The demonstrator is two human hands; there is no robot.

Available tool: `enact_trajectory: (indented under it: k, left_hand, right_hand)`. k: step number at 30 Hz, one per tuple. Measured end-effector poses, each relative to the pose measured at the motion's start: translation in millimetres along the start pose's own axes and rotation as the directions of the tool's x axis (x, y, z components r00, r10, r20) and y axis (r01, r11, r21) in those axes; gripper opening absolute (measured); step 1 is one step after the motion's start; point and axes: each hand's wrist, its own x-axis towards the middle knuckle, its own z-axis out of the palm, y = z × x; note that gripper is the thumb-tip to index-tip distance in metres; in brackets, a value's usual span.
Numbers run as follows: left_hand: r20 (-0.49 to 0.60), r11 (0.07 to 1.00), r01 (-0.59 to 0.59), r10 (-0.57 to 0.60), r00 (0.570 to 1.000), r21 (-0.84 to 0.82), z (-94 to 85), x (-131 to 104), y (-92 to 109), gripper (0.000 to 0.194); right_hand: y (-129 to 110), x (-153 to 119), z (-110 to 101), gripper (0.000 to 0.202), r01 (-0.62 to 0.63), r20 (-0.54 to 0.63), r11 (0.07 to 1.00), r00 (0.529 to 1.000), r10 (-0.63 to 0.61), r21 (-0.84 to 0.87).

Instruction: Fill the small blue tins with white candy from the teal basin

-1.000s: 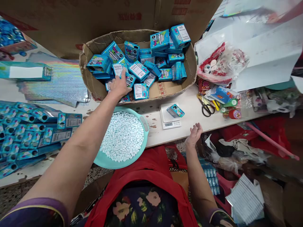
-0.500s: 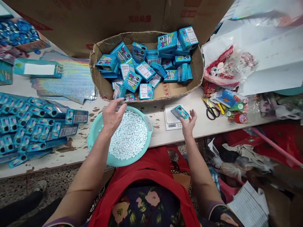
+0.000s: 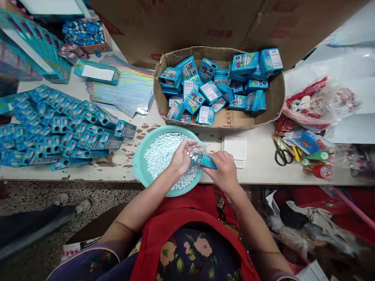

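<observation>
A teal basin (image 3: 140,156) full of small pale candies (image 3: 164,150) stands at the table's front edge. Above its right side my left hand (image 3: 183,156) is palm up, fingers apart and slightly curled, with a few candies lying on it. My right hand (image 3: 224,169) grips a small blue box (image 3: 208,162), tilted with its end over my left palm. Just behind my right hand lies a white scale (image 3: 235,148) with nothing on its plate.
A cut cardboard box (image 3: 281,101) of filled-looking blue boxes stands behind the basin. Rows of small blue boxes (image 3: 61,125) lie left, near shiny sheets (image 3: 123,88). Scissors (image 3: 281,152) and a plastic bag (image 3: 319,103) are at right. A person's legs (image 3: 35,226) show lower left.
The blue box has left the scale in my right hand and is now tipped over the basin. My left hand has turned palm up and holds candies. The view has shifted left.
</observation>
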Motion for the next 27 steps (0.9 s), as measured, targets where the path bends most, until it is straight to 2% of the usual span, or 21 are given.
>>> enact_trajectory:
  k: [5, 8, 10, 13, 17, 22, 25, 27]
  left_hand:
    - [-0.070, 0.992, 0.032, -0.040, 0.997, -0.118, -18.5, 1.5, -0.5, 0.032]
    - [-0.112, 0.989, 0.083, -0.097, 0.989, -0.125, -27.0, 2.8, -1.6, 0.030]
    - [-0.130, 0.991, 0.082, -0.095, 0.987, -0.107, -31.4, 2.8, -1.9, 0.025]
    - [-0.091, 0.996, 0.078, -0.082, 0.992, -0.049, -36.9, 0.6, -1.5, 0.021]
    - [-0.009, 0.995, 0.095, -0.095, 0.995, 0.008, -37.2, -3.3, -2.4, 0.031]
    - [-0.048, 0.995, 0.065, -0.061, 0.997, 0.071, -30.6, -2.8, -6.9, 0.028]
    - [-0.037, 0.992, 0.042, -0.037, 0.999, 0.117, -30.9, -3.5, -4.0, 0.021]
    - [0.003, 0.982, 0.035, -0.036, 0.999, 0.185, -34.2, -5.0, 1.8, 0.022]
  right_hand:
    - [-9.1, 4.3, 16.5, 0.036, 0.023, 0.045, 0.999, 0.999, -0.022, -0.029]
    - [-7.9, 1.8, 20.7, 0.040, -0.001, 0.060, 1.000, 0.998, 0.000, 0.011]
    - [-8.2, 0.3, 20.7, 0.040, -0.036, 0.063, 0.998, 0.997, 0.033, 0.055]
    - [-9.9, -1.9, 18.1, 0.038, -0.081, 0.056, 0.988, 0.996, 0.074, 0.134]
    - [-10.7, -6.0, 17.4, 0.040, -0.084, 0.034, 0.982, 0.996, 0.079, 0.170]
    - [-5.0, -10.5, 24.2, 0.039, -0.152, 0.083, 0.978, 0.986, 0.141, 0.142]
    - [-0.7, -14.1, 24.3, 0.039, -0.220, 0.102, 0.931, 0.975, 0.199, 0.290]
    - [3.1, -18.6, 22.5, 0.038, -0.268, 0.112, 0.865, 0.963, 0.244, 0.424]
